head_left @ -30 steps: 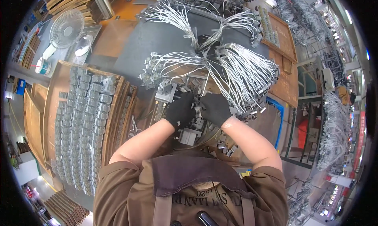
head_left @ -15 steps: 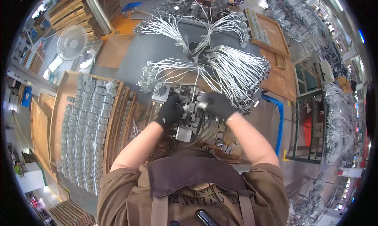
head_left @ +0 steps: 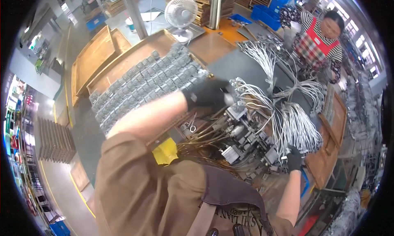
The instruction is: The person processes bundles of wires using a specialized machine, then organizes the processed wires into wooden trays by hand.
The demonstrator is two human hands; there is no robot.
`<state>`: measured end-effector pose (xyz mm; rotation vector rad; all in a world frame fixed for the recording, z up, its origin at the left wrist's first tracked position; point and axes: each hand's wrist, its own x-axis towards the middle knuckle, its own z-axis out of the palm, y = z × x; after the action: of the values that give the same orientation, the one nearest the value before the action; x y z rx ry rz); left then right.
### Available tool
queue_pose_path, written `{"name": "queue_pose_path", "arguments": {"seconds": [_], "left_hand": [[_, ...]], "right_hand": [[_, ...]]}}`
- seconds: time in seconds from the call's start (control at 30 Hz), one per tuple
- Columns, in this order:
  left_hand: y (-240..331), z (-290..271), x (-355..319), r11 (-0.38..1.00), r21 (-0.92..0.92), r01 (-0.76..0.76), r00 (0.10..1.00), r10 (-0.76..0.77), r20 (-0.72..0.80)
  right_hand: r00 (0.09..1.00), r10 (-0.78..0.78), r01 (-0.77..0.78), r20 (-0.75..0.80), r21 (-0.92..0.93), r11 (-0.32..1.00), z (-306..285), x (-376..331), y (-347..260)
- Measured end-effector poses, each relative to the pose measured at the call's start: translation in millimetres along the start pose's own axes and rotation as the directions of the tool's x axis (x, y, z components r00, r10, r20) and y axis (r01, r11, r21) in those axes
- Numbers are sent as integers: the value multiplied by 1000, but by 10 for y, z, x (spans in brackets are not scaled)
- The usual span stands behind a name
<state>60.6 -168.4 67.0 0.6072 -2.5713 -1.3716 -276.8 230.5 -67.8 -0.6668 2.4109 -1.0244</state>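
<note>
White-wired metal parts fan out in bundles just above the gloved right hand, closed on their ends, while the gloved left hand, earlier beside it at the assembly machine, now grips a wire bundle farther up.

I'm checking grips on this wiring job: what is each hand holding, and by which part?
The left hand closes on a small grey part, mostly hidden. The right hand grips the white wire bundle at its lower end.

matt black cloth gloves, metal fixture
</note>
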Motion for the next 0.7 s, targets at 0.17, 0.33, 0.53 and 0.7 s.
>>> {"name": "queue_pose_path", "arguments": {"seconds": [0.17,0.33,0.53,0.7], "left_hand": [[-703,-1890,-134,929,146,339,868,-249,-429],[-1684,-2418,-354,845,-112,523,751,-519,-408],[-2291,-2424,-314,759,-177,627,725,-652,-222],[-2113,-2408,-267,835,-344,429,780,-534,-325]], "right_hand": [[978,74,-187,193,678,711,-213,13,-784],[992,-114,126,-59,631,765,250,311,-1592],[710,-472,617,-522,138,775,375,932,-2041],[660,-262,635,704,-337,696,1109,321,-1974]]}}
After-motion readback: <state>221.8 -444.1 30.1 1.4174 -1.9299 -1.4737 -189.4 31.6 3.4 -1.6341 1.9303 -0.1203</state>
